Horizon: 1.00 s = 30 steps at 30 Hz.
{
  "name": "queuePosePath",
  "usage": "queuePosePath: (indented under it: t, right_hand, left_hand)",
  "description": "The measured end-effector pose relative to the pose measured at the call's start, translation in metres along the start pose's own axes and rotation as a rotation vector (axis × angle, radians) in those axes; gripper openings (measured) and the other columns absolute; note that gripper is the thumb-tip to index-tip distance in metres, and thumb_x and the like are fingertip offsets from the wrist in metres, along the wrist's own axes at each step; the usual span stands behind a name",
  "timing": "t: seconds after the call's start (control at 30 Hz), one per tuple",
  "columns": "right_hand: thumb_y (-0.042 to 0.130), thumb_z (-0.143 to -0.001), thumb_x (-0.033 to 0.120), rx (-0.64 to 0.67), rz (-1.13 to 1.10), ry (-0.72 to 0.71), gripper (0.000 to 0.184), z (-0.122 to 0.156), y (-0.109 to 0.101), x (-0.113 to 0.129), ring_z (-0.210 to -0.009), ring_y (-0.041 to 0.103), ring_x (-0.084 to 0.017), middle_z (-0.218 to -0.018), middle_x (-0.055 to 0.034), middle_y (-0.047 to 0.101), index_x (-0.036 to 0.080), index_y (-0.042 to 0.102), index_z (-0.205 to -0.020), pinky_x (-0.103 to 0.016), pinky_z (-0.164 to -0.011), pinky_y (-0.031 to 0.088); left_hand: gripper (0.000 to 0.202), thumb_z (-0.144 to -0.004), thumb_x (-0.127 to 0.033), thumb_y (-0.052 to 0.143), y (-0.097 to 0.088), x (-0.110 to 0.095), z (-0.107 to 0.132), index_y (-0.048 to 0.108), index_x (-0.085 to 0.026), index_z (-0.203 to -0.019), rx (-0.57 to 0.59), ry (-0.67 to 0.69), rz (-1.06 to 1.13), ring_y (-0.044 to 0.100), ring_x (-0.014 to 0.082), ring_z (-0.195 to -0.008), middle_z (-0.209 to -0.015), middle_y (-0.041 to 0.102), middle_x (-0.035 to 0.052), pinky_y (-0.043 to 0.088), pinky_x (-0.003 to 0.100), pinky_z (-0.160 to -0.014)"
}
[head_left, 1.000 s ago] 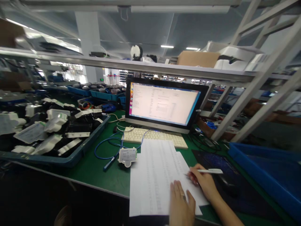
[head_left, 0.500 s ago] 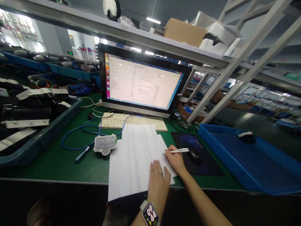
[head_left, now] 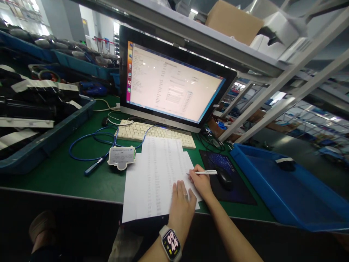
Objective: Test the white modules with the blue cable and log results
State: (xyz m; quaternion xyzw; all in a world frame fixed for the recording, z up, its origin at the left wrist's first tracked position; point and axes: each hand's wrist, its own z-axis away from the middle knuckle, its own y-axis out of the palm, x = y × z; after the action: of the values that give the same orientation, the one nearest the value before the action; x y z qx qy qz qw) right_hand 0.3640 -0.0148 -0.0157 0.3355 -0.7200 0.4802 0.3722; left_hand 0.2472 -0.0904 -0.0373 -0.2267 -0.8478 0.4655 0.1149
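Observation:
My left hand (head_left: 181, 205) lies flat, fingers together, on printed sheets of paper (head_left: 155, 178) at the front edge of the green bench. A smartwatch is on that wrist. My right hand (head_left: 200, 182) is closed round a white pen (head_left: 204, 172), its tip on the right side of the top sheet. Behind the paper are a pale keyboard (head_left: 152, 133) and a lit monitor (head_left: 170, 82). A small white device (head_left: 120, 157) on a blue cable (head_left: 87, 145) lies left of the paper.
A black mouse (head_left: 225, 180) sits on a dark mat (head_left: 229, 182) right of my right hand. A blue tray (head_left: 286, 193) holding one small dark part is at far right. A dark bin (head_left: 49, 142) of black and white parts fills the left. A steel shelf runs overhead.
The view has tilted down and drawn closer to the bench. Both hands stay on the paper; the pen tip has shifted only slightly on the sheet.

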Motion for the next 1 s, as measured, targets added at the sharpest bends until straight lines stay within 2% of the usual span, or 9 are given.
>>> queuePosePath:
  t: [0.47, 1.0]
  right_hand:
    - [0.051, -0.068, 0.031, -0.024, 0.065, -0.038, 0.022, 0.0007, -0.002, 0.0032, -0.044, 0.041, -0.011, -0.041, 0.0066, 0.044, 0.023, 0.04, -0.051, -0.025, -0.049, 0.035]
    - [0.05, -0.069, 0.029, -0.057, 0.089, -0.024, 0.021, -0.0004, -0.0028, -0.0023, -0.045, 0.041, -0.012, -0.044, 0.0067, 0.043, 0.022, 0.04, -0.052, -0.025, -0.049, 0.034]
  left_hand:
    - [0.026, -0.083, -0.029, 0.059, -0.0011, -0.0022, -0.0003, 0.062, -0.01, -0.099, -0.019, -0.014, 0.013, 0.056, 0.0342, -0.11, -0.112, 0.061, 0.0267, 0.049, 0.048, -0.09]
    - [0.026, -0.083, -0.029, 0.059, 0.0013, -0.0026, 0.0002, 0.061, -0.011, -0.1, -0.009, -0.021, 0.001, 0.055, 0.0339, -0.111, -0.113, 0.062, 0.0244, 0.05, 0.05, -0.088]
